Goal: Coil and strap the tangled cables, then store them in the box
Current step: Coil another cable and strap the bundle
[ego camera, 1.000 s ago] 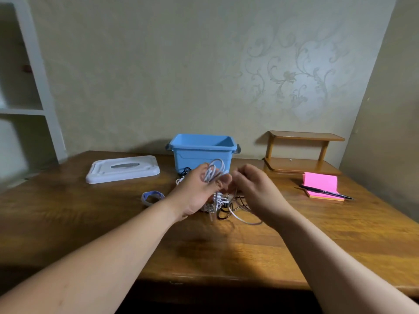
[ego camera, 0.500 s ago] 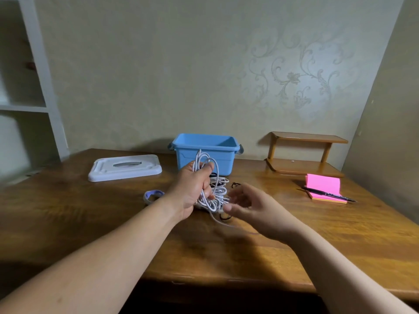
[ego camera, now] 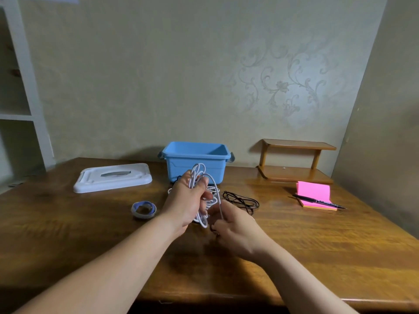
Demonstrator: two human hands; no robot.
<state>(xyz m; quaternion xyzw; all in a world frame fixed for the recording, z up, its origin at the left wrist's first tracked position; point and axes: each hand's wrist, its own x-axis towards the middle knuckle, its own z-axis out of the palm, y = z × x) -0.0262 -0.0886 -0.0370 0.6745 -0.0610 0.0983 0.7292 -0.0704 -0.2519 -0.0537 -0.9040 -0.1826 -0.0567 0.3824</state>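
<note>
I am watching two bare arms in my head feed. The left forearm [ego camera: 113,268] is showing uncovered from the frame edge up to the wrist, and the right forearm [ego camera: 294,277] is showing the same. The left grip [ego camera: 188,207] and the right grip [ego camera: 235,230] are both working bare. A small dark mark [ego camera: 217,234] is sitting by one finger of the right grip; I am not managing to tell whether it is something worn.
</note>
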